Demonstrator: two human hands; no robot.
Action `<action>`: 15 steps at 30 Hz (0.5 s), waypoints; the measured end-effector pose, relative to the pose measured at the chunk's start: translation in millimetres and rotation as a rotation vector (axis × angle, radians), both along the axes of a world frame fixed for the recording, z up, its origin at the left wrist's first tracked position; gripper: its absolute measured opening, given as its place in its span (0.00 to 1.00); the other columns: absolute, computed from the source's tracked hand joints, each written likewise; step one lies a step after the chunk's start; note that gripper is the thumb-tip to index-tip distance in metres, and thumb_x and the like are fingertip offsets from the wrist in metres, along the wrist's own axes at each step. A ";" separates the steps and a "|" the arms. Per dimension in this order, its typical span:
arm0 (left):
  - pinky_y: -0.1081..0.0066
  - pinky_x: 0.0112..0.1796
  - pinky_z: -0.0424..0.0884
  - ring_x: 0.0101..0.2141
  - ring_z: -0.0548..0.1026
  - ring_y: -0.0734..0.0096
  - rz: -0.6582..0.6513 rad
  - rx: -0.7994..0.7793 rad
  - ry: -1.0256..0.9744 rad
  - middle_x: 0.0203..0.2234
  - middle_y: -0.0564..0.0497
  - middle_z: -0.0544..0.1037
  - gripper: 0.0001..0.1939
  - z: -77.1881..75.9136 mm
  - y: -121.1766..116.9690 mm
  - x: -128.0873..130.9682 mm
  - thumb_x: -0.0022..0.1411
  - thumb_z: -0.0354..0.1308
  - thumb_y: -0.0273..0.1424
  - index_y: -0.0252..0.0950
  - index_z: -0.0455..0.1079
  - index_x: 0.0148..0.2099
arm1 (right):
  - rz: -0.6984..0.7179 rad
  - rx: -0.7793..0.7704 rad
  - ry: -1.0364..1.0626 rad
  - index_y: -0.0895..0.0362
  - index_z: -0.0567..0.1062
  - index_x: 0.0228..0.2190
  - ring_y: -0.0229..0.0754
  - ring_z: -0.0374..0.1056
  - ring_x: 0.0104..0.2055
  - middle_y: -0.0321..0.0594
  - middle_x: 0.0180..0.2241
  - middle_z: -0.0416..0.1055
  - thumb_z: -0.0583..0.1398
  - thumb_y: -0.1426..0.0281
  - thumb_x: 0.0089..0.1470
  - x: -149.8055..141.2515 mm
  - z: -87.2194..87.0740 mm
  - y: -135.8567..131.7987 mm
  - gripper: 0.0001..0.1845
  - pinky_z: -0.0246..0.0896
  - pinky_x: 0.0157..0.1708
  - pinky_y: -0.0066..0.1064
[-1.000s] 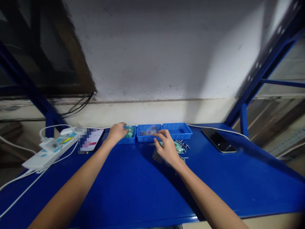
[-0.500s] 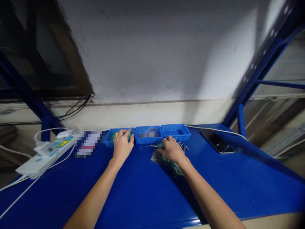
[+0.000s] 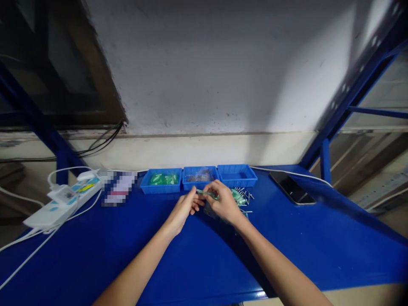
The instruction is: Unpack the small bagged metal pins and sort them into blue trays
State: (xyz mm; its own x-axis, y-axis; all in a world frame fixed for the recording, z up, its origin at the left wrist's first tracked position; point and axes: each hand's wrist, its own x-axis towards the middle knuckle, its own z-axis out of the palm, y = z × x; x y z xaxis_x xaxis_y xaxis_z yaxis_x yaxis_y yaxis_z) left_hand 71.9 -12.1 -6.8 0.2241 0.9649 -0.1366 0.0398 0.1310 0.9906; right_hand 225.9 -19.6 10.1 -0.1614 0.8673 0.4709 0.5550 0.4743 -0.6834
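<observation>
My left hand (image 3: pixel 184 209) and my right hand (image 3: pixel 223 203) meet above the blue table, in front of the middle bin. Between them is a slim, pale green plug-like piece (image 3: pixel 200 192). The left thumb and fingers pinch its left end, and the right fingertips grip it from the other side. Just right of my right hand lies a pile of thin metal pins (image 3: pixel 245 195) with greenish pieces, partly hidden by that hand and forearm. Small green plastic pieces (image 3: pixel 164 179) fill the left blue bin (image 3: pixel 161 189). Clear plastic and small parts sit in the middle blue bin (image 3: pixel 188 185).
A third blue bin (image 3: pixel 240 182) stands at the right end of the row, against the wall. Farther right lies a black phone (image 3: pixel 293 188). A white power strip (image 3: pixel 63 204) with cables occupies the table's left side. Blue metal posts rise at both sides.
My left hand has left the left bin and moved right to meet my right hand. My right hand has come off the pile slightly leftward, and both now hold the green piece.
</observation>
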 end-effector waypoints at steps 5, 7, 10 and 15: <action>0.77 0.22 0.58 0.22 0.65 0.78 0.126 0.153 -0.059 0.23 0.52 0.71 0.20 1.3 4.2 -8.4 0.54 0.56 0.46 0.31 0.71 0.34 | -0.023 0.119 0.006 0.56 0.74 0.32 0.46 0.58 0.47 0.44 0.42 0.60 0.57 0.78 0.43 -19.5 -3.8 -12.9 0.12 0.54 0.49 0.39; 0.76 0.26 0.62 0.25 0.67 0.76 0.216 0.373 0.089 0.26 0.51 0.72 0.15 0.7 3.8 -10.7 0.57 0.56 0.41 0.33 0.71 0.38 | -0.113 -0.016 0.141 0.56 0.76 0.32 0.48 0.58 0.49 0.45 0.44 0.59 0.59 0.71 0.44 -21.4 -4.3 -11.8 0.09 0.52 0.51 0.41; 0.73 0.33 0.66 0.32 0.71 0.72 0.222 0.703 0.298 0.35 0.49 0.73 0.11 0.6 -0.1 -10.4 0.60 0.53 0.34 0.37 0.73 0.42 | -0.093 -0.367 0.466 0.58 0.74 0.28 0.43 0.63 0.36 0.41 0.32 0.64 0.56 0.58 0.50 -19.2 -5.3 -4.5 0.16 0.59 0.40 0.35; 0.68 0.43 0.67 0.40 0.71 0.68 0.010 0.805 0.417 0.41 0.48 0.71 0.15 2.8 -7.8 -2.8 0.58 0.54 0.32 0.41 0.72 0.48 | -0.125 -0.331 0.575 0.58 0.70 0.24 0.36 0.57 0.23 0.34 0.20 0.60 0.54 0.59 0.52 -11.8 -8.6 4.3 0.15 0.54 0.25 0.28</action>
